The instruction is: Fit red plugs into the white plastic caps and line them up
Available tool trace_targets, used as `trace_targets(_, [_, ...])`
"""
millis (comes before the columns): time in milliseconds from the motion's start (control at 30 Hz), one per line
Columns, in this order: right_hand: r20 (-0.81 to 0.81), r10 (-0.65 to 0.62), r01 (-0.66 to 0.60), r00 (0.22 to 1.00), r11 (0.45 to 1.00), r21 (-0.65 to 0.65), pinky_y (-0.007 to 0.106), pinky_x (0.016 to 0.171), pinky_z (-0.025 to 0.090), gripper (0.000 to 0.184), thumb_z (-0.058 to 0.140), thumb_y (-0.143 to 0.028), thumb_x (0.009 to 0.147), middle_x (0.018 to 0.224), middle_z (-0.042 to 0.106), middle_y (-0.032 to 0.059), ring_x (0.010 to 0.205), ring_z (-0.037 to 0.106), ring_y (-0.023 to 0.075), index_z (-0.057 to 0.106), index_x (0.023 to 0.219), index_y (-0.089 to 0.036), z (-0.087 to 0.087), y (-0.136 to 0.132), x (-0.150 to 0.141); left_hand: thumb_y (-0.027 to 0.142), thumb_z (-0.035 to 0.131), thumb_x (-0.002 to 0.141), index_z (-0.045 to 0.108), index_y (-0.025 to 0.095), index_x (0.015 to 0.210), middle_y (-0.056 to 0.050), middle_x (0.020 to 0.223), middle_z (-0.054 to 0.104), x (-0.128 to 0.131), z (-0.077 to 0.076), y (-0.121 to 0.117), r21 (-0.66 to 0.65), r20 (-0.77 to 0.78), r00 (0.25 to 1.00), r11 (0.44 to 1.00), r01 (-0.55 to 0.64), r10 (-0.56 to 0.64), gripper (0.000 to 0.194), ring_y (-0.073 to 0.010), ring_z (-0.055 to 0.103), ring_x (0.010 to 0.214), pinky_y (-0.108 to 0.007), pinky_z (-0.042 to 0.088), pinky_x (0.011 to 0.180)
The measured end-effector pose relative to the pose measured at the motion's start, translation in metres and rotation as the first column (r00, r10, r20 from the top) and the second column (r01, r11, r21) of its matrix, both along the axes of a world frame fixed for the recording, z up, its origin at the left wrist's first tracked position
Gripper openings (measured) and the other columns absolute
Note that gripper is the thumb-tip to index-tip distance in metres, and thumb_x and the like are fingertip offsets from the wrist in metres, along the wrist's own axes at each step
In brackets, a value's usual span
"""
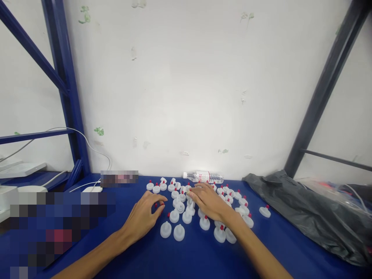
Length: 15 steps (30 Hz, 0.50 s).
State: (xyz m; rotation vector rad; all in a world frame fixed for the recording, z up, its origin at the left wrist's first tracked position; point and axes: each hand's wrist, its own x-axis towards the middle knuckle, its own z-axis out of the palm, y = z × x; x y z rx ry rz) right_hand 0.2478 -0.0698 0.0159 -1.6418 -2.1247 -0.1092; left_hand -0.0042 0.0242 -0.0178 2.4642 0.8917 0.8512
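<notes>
Many white plastic squeeze-bottle caps with narrow spouts lie in a loose cluster on the blue tabletop; several carry small red tips. My left hand [147,211] is at the left of the cluster, its thumb and index finger curved and apart. Loose red tips [156,205] show in the gap between them, seemingly on the table. My right hand [207,199] reaches palm down over the middle of the caps, fingers stretched forward, covering some of them. Closest to me are two white caps without red tips, a left one [165,229] and a right one [179,232].
A clear plastic bottle [203,177] lies on its side against the white wall [186,85]. To the right, a dark grey plastic sheet [302,213] is crumpled on the table. Blue metal posts [65,77] rise at the left, with a white cable [95,150] nearby. A blurred patch covers the lower left.
</notes>
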Motion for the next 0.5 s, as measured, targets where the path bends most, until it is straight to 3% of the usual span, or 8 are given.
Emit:
trace_targets(133, [-0.025, -0.016, 0.018, 1.0, 0.997, 0.075, 0.052, 0.11, 0.036, 0.035, 0.038, -0.039, 0.104, 0.114, 0.071, 0.0053, 0.121, 0.057, 0.0257, 0.068, 0.112, -0.023, 0.002, -0.001, -0.002, 0.031, 0.055, 0.091, 0.071, 0.025, 0.109, -0.006, 0.105, 0.07, -0.001, -0.001, 0.0, 0.018, 0.042, 0.999, 1.0, 0.022, -0.023, 0.025, -0.026, 0.059, 0.1, -0.039, 0.048, 0.088])
trace_targets(267, [-0.057, -0.029, 0.04, 0.998, 0.981, 0.19, 0.043, 0.097, 0.051, 0.022, 0.051, -0.032, 0.099, 0.12, 0.063, 0.0078, 0.11, 0.063, 0.0238, 0.061, 0.118, -0.024, 0.01, -0.007, -0.015, 0.031, 0.051, 0.094, 0.069, 0.024, 0.103, -0.005, 0.103, 0.069, 0.0, 0.005, -0.006, 0.05, 0.123, 0.992, 0.999, 0.018, -0.024, 0.021, -0.0246, 0.059, 0.101, -0.039, 0.047, 0.092])
trace_targets(367, [-0.046, 0.079, -0.071, 0.996, 0.984, 0.164, 0.038, 0.092, 0.054, 0.024, 0.044, -0.018, 0.1, 0.12, 0.061, 0.0063, 0.106, 0.063, 0.0208, 0.055, 0.119, -0.025, 0.011, -0.013, -0.035, 0.032, 0.047, 0.097, 0.064, 0.023, 0.105, -0.005, 0.1, 0.067, 0.001, 0.01, -0.013, 0.06, 0.134, 0.99, 0.997, 0.04, -0.048, 0.021, -0.0231, 0.057, 0.099, -0.037, 0.046, 0.09])
trace_targets(500, [-0.064, 0.224, -0.215, 0.972, 0.969, 0.122, 0.037, 0.096, 0.052, 0.033, 0.048, -0.016, 0.098, 0.119, 0.062, 0.004, 0.112, 0.06, 0.0203, 0.045, 0.129, -0.025, 0.004, -0.02, -0.062, 0.035, 0.046, 0.099, 0.06, 0.022, 0.097, -0.004, 0.092, 0.063, 0.002, 0.012, -0.022, 0.081, 0.08, 0.99, 0.991, 0.11, -0.117, 0.02, -0.0214, 0.054, 0.092, -0.035, 0.045, 0.083])
